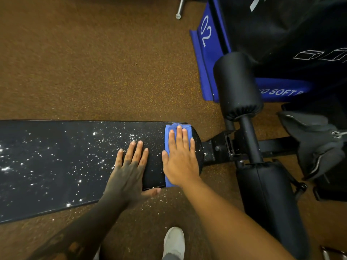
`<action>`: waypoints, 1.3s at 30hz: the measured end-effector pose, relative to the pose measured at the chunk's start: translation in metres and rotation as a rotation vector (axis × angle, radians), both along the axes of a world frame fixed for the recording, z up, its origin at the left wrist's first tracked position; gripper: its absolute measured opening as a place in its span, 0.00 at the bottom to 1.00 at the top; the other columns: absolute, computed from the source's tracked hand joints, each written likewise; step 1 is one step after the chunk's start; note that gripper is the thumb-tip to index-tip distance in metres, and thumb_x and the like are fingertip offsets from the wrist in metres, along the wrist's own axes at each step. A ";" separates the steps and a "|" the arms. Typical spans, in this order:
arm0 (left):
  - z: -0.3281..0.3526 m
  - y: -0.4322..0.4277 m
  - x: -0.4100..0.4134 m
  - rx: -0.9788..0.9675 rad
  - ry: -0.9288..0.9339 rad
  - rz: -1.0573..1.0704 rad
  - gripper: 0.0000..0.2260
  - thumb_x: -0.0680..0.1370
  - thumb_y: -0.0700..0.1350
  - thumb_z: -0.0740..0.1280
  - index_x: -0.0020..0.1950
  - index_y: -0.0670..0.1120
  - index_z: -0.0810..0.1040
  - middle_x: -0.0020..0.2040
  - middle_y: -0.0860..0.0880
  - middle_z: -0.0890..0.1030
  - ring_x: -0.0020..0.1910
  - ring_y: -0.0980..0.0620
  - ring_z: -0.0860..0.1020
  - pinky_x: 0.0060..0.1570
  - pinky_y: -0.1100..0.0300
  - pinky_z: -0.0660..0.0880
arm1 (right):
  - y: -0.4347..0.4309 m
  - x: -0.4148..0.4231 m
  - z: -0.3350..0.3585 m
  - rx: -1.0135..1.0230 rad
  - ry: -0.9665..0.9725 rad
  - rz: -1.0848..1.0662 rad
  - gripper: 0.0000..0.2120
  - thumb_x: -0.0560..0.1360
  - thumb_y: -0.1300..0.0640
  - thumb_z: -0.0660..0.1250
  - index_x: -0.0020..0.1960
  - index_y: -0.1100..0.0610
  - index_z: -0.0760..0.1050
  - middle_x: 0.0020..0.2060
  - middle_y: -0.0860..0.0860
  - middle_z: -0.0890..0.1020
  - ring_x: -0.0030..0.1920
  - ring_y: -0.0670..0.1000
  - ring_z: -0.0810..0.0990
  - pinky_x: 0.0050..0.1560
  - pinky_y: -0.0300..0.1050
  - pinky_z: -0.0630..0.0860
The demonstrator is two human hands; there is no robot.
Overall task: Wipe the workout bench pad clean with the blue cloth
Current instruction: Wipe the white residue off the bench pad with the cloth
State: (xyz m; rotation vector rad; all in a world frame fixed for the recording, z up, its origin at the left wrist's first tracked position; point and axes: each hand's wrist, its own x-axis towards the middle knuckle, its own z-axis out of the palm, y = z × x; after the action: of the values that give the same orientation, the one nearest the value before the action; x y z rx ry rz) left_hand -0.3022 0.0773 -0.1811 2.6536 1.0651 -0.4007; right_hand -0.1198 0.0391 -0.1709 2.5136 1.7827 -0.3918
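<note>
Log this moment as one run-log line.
right hand flat on folded blue cloth | left hand bracing speckled black bench pad | droplets remain

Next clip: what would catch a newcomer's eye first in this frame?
The blue cloth, pressed flat under the right hand at the right end of the black bench pad, stands out most. Next come the white specks scattered over the pad, left of the left hand, which rests flat on it. At upper right lies a blue mat marked 02.

Open bench pad [56,166] leftward; foam rollers [237,85] rightward
</note>
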 end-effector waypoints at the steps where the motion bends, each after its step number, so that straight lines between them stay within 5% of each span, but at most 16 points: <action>1: 0.000 0.000 0.000 0.004 0.000 0.001 0.56 0.68 0.82 0.42 0.80 0.42 0.39 0.81 0.40 0.36 0.80 0.41 0.34 0.79 0.38 0.40 | -0.007 0.001 -0.001 -0.011 -0.010 0.022 0.33 0.81 0.44 0.48 0.80 0.56 0.39 0.79 0.56 0.39 0.78 0.55 0.35 0.77 0.58 0.39; 8: -0.005 0.001 0.000 0.020 -0.012 0.022 0.56 0.66 0.83 0.39 0.78 0.44 0.29 0.78 0.43 0.27 0.77 0.43 0.27 0.78 0.40 0.35 | 0.026 0.023 0.001 -0.028 0.000 0.029 0.31 0.83 0.47 0.49 0.80 0.55 0.40 0.79 0.55 0.40 0.79 0.55 0.37 0.77 0.59 0.42; 20: -0.003 0.008 0.008 0.036 -0.026 -0.007 0.59 0.64 0.85 0.44 0.79 0.44 0.33 0.80 0.42 0.32 0.79 0.44 0.31 0.77 0.41 0.34 | 0.020 0.031 0.005 -0.042 0.009 -0.019 0.31 0.83 0.47 0.48 0.80 0.55 0.40 0.79 0.56 0.39 0.78 0.55 0.36 0.77 0.57 0.40; 30: 0.002 0.013 0.013 0.042 -0.029 -0.037 0.62 0.63 0.85 0.50 0.81 0.42 0.44 0.82 0.40 0.42 0.82 0.41 0.42 0.78 0.36 0.47 | -0.005 0.035 -0.003 0.001 0.031 -0.001 0.30 0.82 0.48 0.50 0.80 0.53 0.44 0.80 0.54 0.42 0.79 0.53 0.37 0.78 0.58 0.43; 39: 0.001 0.014 0.012 0.045 -0.018 -0.034 0.62 0.62 0.86 0.46 0.80 0.43 0.36 0.81 0.41 0.35 0.80 0.42 0.35 0.79 0.38 0.41 | -0.042 0.005 -0.009 0.066 0.032 -0.154 0.32 0.79 0.46 0.44 0.80 0.57 0.46 0.80 0.55 0.44 0.79 0.55 0.39 0.76 0.55 0.40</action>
State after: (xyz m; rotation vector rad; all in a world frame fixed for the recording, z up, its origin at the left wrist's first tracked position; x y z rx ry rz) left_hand -0.2902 0.0908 -0.1799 2.7126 1.0372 -0.3630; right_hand -0.1148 -0.0033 -0.1803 2.7154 1.6441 -0.3869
